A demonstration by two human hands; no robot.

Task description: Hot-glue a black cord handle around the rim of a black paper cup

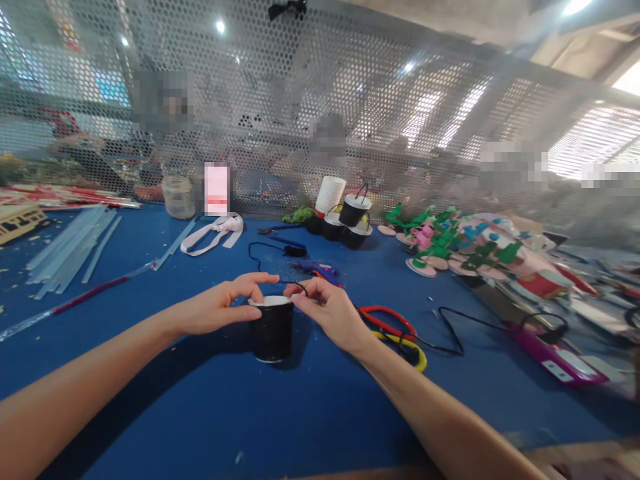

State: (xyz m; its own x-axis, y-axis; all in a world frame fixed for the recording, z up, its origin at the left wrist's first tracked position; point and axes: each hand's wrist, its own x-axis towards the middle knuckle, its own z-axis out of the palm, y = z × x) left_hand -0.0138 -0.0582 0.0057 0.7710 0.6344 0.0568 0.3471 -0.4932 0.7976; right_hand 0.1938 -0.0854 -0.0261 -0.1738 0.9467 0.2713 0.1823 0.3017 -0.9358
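A black paper cup [271,331] with a white rim stands upright on the blue table in front of me. My left hand [230,303] grips its left rim, the thumb outside and some fingertips over the opening. On the right side of the rim, my right hand [325,303] pinches a black cord [299,284] that arches above the cup. My right fingertips hide where the cord meets the rim, so I cannot tell if it is attached. Just behind the cup lies a blue glue gun [320,269].
Black cups with cord handles [355,210] and a white cup stack [331,193] stand at the back. Pliers with red and yellow handles [420,353], a purple power strip [560,353] and green flower pieces [435,247] lie right. Glue sticks [70,250], a ribbon [213,233] and a jar [179,197] are left.
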